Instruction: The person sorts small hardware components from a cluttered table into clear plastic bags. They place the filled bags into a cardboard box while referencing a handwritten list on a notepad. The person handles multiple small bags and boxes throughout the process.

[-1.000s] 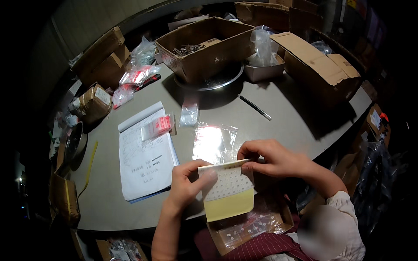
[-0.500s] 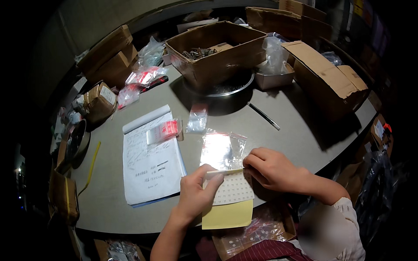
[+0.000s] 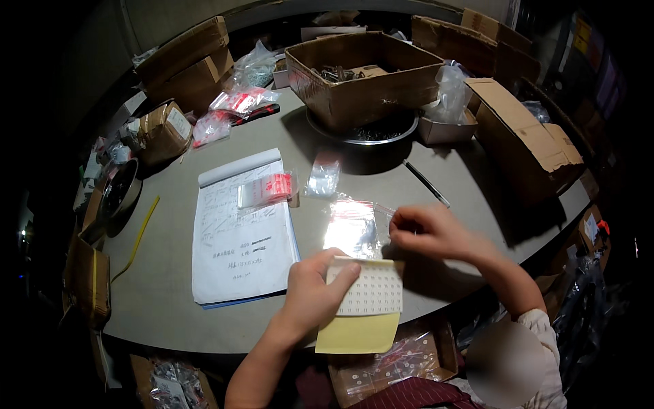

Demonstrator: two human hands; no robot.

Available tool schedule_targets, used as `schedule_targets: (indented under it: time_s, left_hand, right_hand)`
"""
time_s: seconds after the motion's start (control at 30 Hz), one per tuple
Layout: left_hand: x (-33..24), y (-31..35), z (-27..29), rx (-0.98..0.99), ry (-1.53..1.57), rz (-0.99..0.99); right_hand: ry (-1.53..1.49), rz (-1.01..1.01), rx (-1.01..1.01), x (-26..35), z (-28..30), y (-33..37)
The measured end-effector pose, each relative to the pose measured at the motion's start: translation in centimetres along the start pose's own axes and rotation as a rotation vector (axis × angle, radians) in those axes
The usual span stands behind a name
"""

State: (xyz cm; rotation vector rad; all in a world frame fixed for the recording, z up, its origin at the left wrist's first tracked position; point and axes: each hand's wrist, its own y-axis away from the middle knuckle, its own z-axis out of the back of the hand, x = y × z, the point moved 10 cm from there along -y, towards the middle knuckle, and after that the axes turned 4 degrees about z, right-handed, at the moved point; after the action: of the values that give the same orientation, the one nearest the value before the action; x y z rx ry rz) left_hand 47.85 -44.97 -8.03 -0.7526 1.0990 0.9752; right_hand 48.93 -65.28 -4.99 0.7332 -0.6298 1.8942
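My left hand (image 3: 310,293) grips a sheet of small white labels (image 3: 373,292) at the table's near edge, thumb on top. Bare yellow backing paper (image 3: 357,334) hangs from its lower part. To the right and slightly farther off, my right hand (image 3: 429,232) is closed with its fingertips pinched together; whatever they hold is too small to make out. Just left of those fingertips lies a clear zip bag (image 3: 351,228), shiny under the light. A smaller clear bag (image 3: 323,176) is beyond it. Another bag with red print (image 3: 276,187) rests on a notepad (image 3: 238,252) with handwriting.
A carton of metal parts (image 3: 361,99) stands on a metal basin (image 3: 388,140) at the back. A black pen (image 3: 426,183) lies right of centre, with an open carton (image 3: 521,123) beyond. A box of small bagged pieces (image 3: 388,371) sits below the near edge. A yellow strip (image 3: 138,238) lies left.
My right hand has lifted off the label sheet's top edge and moved a little right and away. My left hand still holds the sheet. The whole view has shifted slightly.
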Motion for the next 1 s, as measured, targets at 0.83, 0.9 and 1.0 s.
schedule_targets:
  time_s: [0.83, 0.9, 1.0]
  left_hand:
    - [-1.6, 0.9, -2.5, 0.314, -0.033, 0.019]
    - [-1.2, 1.1, -2.7, 0.325, -0.018, 0.046]
    - [-1.3, 1.2, -2.6, 0.323, -0.052, 0.022]
  right_hand:
    - [0.353, 0.113, 0.211, 1.8, -3.4, -7.0]
    - [0.421, 0.138, 0.093, 0.9, -3.4, -6.7]
    - [0.439, -0.007, 0.072, -1.8, -1.7, -5.7]
